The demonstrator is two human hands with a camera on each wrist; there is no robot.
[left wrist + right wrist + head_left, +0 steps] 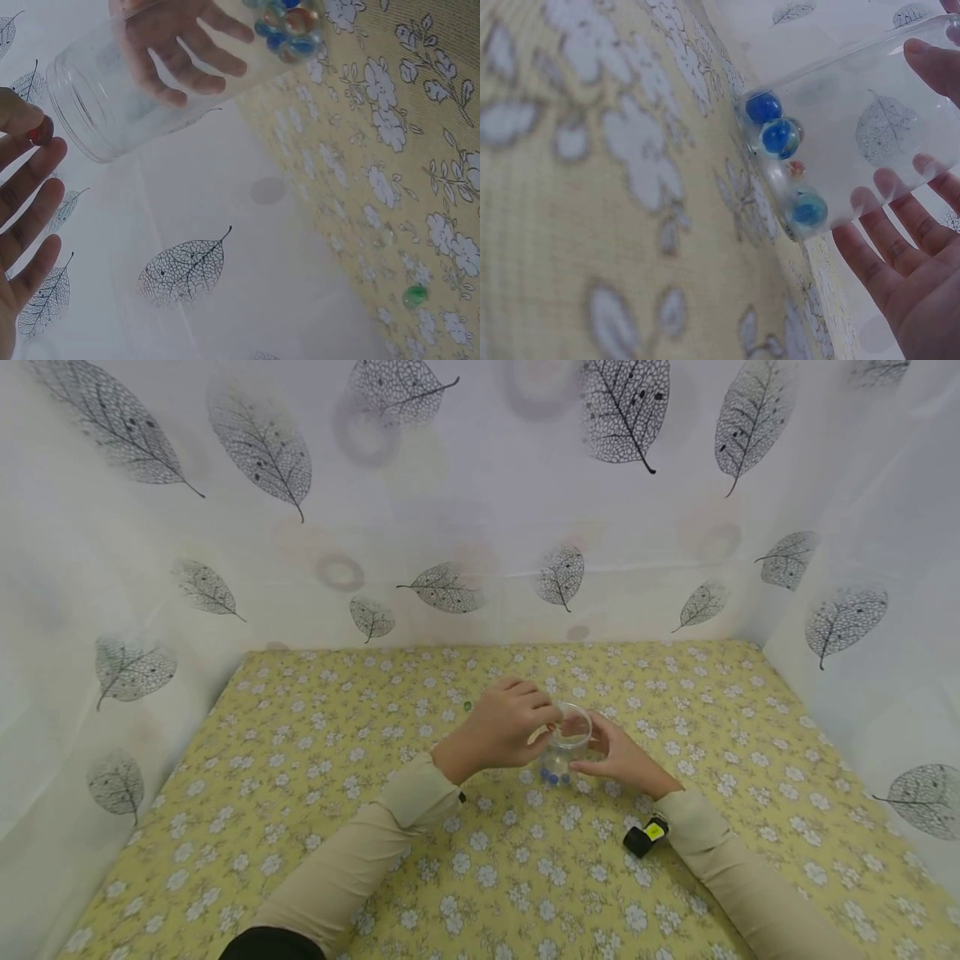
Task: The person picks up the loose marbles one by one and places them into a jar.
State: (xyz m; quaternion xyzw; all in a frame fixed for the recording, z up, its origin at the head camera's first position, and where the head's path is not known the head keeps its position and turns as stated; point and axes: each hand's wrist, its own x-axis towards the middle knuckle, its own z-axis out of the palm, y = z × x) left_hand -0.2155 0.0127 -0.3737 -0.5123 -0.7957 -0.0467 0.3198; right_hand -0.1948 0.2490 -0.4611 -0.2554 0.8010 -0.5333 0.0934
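Between thumb and fingertips my left hand (504, 727) pinches a red marble (42, 132), right by the open mouth of a clear jar (559, 755). My right hand (621, 758) grips that jar from the right side, fingers and thumb curved around its wall. The jar stands upright on the patterned cloth. At its bottom lie several glass marbles (298, 22), mostly blue, some orange-brown or clear. In the right wrist view, a blue marble (763, 107) sits at the edge of the jar's base.
A green marble (415, 295) lies on the yellow floral cloth (465, 860), beyond and left of the jar, with a pale clear marble (384, 238) near it. White leaf-print sheets (480, 510) hang around the back and sides. A black wrist device (645, 837) hangs by the right sleeve.
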